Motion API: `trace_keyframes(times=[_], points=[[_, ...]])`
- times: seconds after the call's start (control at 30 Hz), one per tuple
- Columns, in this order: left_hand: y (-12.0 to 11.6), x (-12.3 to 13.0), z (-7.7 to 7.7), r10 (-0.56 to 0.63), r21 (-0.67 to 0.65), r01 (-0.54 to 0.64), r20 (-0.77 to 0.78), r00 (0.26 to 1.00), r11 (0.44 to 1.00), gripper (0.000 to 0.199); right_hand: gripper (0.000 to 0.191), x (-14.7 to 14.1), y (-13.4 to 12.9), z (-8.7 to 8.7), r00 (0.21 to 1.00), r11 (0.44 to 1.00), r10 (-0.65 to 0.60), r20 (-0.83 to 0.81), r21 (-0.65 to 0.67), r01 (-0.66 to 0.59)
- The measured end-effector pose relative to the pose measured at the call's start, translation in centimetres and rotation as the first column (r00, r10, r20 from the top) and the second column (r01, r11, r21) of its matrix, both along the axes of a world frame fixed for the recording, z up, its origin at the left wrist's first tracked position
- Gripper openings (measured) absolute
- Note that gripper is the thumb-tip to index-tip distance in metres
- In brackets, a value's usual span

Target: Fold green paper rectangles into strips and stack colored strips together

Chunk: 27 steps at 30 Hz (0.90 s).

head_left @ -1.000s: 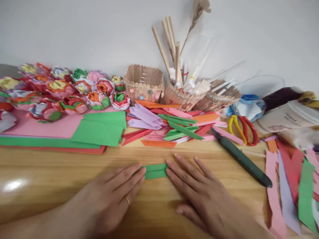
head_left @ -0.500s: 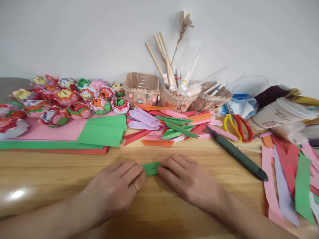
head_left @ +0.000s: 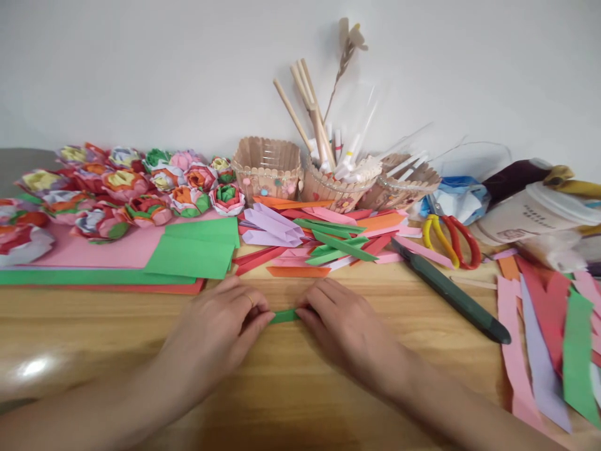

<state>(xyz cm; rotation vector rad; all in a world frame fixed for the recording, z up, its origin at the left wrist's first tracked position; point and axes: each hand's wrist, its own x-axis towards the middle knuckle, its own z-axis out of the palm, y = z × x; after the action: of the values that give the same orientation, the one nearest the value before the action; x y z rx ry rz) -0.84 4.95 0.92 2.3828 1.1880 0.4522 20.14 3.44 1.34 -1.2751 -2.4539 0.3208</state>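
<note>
A narrow green paper strip (head_left: 285, 316) stretches between my two hands, low over the wooden table (head_left: 282, 388). My left hand (head_left: 225, 326) pinches its left end between thumb and fingers, a gold ring on one finger. The right end is held by my right hand (head_left: 342, 322), fingertips pressed together. Behind the hands lies a heap of folded strips, with lilac (head_left: 272, 225), green (head_left: 342, 238) and orange (head_left: 298, 271) ones.
Paper flowers (head_left: 124, 181) rest on stacked coloured sheets (head_left: 107, 244) at the left. Decorated wooden baskets (head_left: 267, 169) stand by the wall. A dark green cutter (head_left: 455, 297), scissors (head_left: 451, 241), a white tub (head_left: 535, 213) and loose paper strips (head_left: 577, 351) lie at the right.
The green strip between my hands looks narrower than before. My left hand has turned, and its thumb and fingers now form a visible pinch.
</note>
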Motion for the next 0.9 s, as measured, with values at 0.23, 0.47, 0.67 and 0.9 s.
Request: trace_keyframes(times=[0.23,0.47,0.67,0.9], points=[[0.2,0.0,-0.3,-0.011,0.01,0.012,-0.043,0.999,1.0,0.013,0.007,-0.1,0.0,-0.3,0.997,0.996,-0.072,-0.042,-0.058,0.07],[0.1,-0.1,-1.0,-0.071,0.131,0.077,-0.05,0.996,0.988,0.011,0.008,0.7,0.2,-0.3,0.989,0.984,-0.127,-0.071,-0.133,0.117],[0.0,-1.3,-1.4,-0.074,0.103,0.07,0.041,0.996,0.992,0.012,0.013,1.9,0.0,-0.3,0.988,0.985,-0.113,-0.104,-0.145,0.097],[0.1,-1.1,-0.8,-0.164,0.131,0.15,0.106,0.981,0.98,0.021,0.025,1.6,-0.4,-0.5,0.995,1.0,0.017,-0.096,0.021,-0.015]])
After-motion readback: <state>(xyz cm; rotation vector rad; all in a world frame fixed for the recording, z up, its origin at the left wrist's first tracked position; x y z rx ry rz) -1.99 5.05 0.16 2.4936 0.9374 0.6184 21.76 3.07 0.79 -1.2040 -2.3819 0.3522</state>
